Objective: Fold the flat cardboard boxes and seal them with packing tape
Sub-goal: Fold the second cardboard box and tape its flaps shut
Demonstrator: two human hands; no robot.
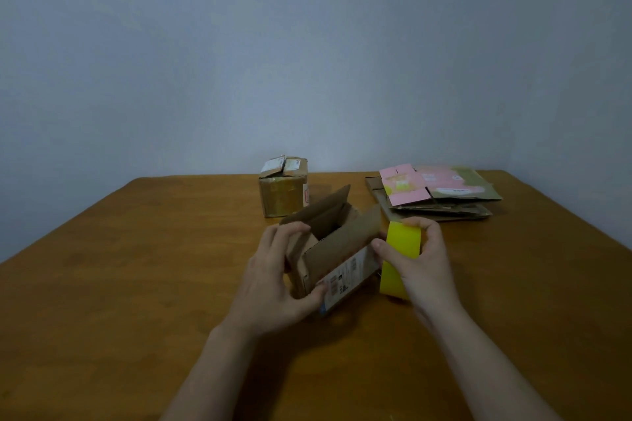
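Note:
A small brown cardboard box (337, 243) with its flaps standing up sits in the middle of the wooden table (136, 284). A white shipping label covers its near side. My left hand (277, 280) grips the box's left end, fingers over the top edge and thumb on the label side. My right hand (420, 260) holds a roll of yellow packing tape (402, 243) upright just right of the box, its thumb touching the box's right corner. The hand hides part of the roll.
A taped, closed cardboard box (283, 186) stands at the back of the table. At the back right lies a stack of flat cardboard boxes (441, 196), the top one pink and olive. A plain wall rises behind the table.

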